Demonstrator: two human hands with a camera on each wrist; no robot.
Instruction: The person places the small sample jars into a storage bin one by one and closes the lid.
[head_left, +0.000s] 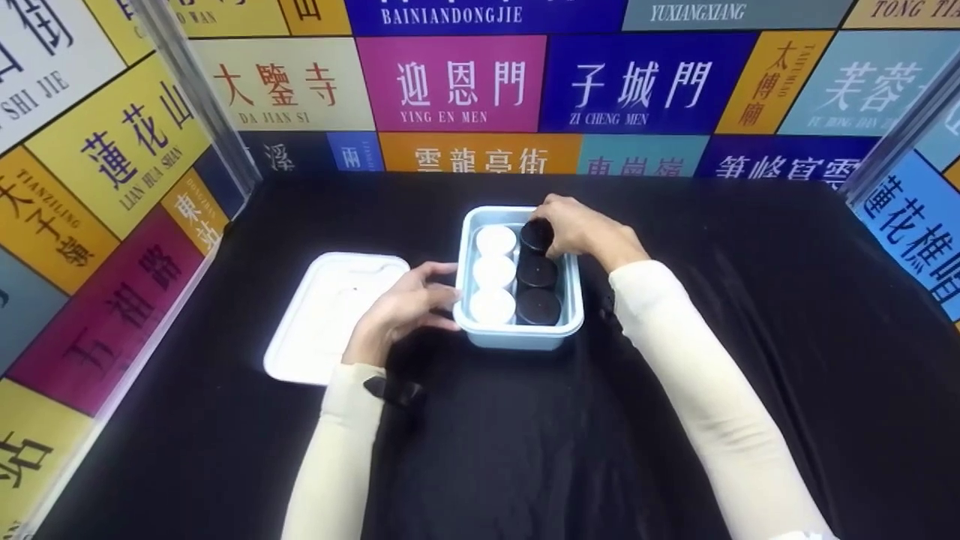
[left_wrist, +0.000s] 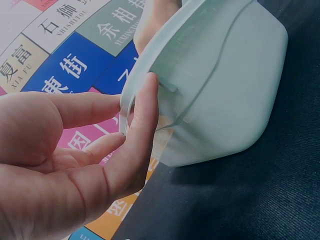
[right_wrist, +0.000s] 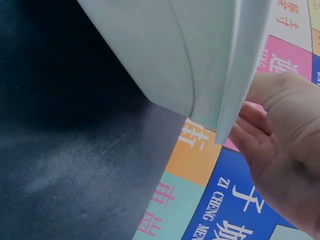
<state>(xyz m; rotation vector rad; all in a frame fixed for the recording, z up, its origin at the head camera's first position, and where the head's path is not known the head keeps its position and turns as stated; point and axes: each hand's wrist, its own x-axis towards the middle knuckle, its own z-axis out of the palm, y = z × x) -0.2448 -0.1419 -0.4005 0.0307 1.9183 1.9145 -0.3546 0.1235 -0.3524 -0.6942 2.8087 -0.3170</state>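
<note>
A pale blue-green rectangular box (head_left: 517, 340) stands uncovered on the black cloth. Inside it, three white round pieces (head_left: 493, 271) line up on the left and three black round pieces (head_left: 538, 306) on the right. My right hand (head_left: 581, 225) reaches over the far right corner, its fingers gripping the farthest black piece (head_left: 535, 234); the box wall hides those fingertips in the right wrist view. At the left side, my left hand (head_left: 409, 300) holds the box rim, with one finger (left_wrist: 146, 110) against the outer wall.
A white lid (head_left: 322, 322) lies flat on the black cloth (head_left: 480, 435), left of the box and partly behind the left hand. Colourful panels with large Chinese characters (head_left: 461, 82) wall in the back and sides.
</note>
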